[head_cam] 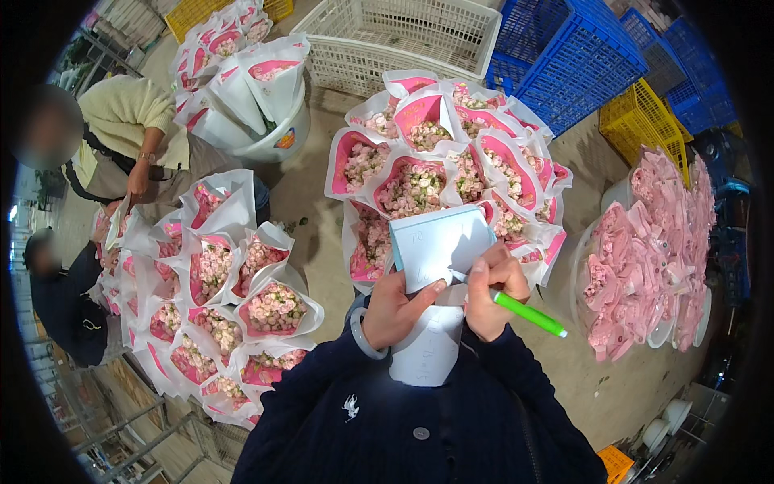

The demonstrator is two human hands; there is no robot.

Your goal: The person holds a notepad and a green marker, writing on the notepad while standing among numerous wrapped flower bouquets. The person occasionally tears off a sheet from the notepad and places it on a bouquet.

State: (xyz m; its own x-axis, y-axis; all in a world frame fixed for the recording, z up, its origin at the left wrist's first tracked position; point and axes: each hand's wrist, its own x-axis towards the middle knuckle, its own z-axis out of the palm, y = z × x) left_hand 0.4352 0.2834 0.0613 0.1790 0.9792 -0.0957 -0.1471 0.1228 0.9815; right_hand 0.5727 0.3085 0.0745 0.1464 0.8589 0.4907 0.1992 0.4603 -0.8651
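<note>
My left hand holds a small notepad from below, its thumb pressed on the lower part of the open page. Handwriting shows on the page, and a flipped sheet with writing hangs below. A green marker pen is gripped in my right hand, its tip at the page beside my left thumb. Just past the notepad stand pink and cream rose bouquets in white and pink wrapping. More wrapped rose bouquets stand at the left, and pale pink wrapped bouquets at the right.
Two people work at the left, one in a cream sweater, one in dark clothing. A white tub holds bouquets. A white plastic crate, blue crates and a yellow crate stand beyond. Metal rails lie lower left.
</note>
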